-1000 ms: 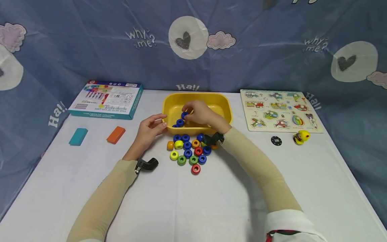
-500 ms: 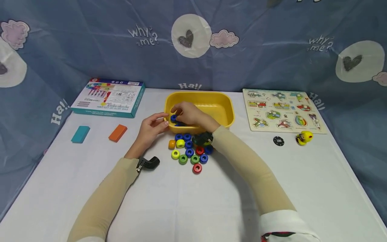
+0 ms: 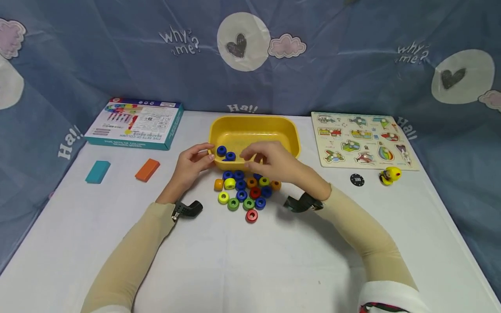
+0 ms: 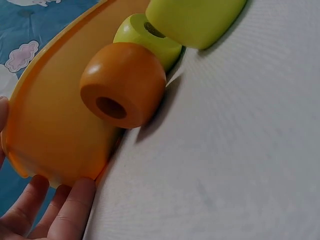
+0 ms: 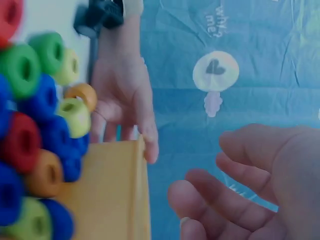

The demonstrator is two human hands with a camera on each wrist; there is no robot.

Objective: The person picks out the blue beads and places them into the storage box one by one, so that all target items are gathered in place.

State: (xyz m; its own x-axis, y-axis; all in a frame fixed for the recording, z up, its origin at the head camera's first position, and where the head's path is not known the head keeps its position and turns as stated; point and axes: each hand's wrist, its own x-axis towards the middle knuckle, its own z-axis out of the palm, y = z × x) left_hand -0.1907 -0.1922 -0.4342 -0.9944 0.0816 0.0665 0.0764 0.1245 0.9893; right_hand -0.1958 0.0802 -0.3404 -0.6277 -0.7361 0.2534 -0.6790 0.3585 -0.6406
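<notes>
My left hand point(image 3: 188, 165) holds the left end of a yellow plastic tray point(image 3: 266, 134); its thumb meets the rim in the right wrist view. Several fingertips touch the tray's outer wall in the left wrist view. Blue beads point(image 3: 221, 151) lie inside the tray's front left corner. Over the front rim hovers my right hand point(image 3: 278, 163), its fingers loosely bent, with nothing seen between them in the right wrist view. Loose beads in blue, red, green, yellow and orange sit on the table before the tray, among them an orange bead point(image 4: 122, 85) and a red bead point(image 3: 252, 216).
A flat box point(image 3: 135, 124) lies at the back left, behind a teal block point(image 3: 98, 172) and an orange block point(image 3: 147, 170). To the right are a picture puzzle board point(image 3: 364, 141), a black chip point(image 3: 357, 180) and a yellow duck figure point(image 3: 390, 175). A blue curtain point(image 3: 332, 65) hangs behind.
My right hand went left inside the tray with a blue bead, let it go at the front left corner, then drew back right and towards me. My left hand stays at the tray.
</notes>
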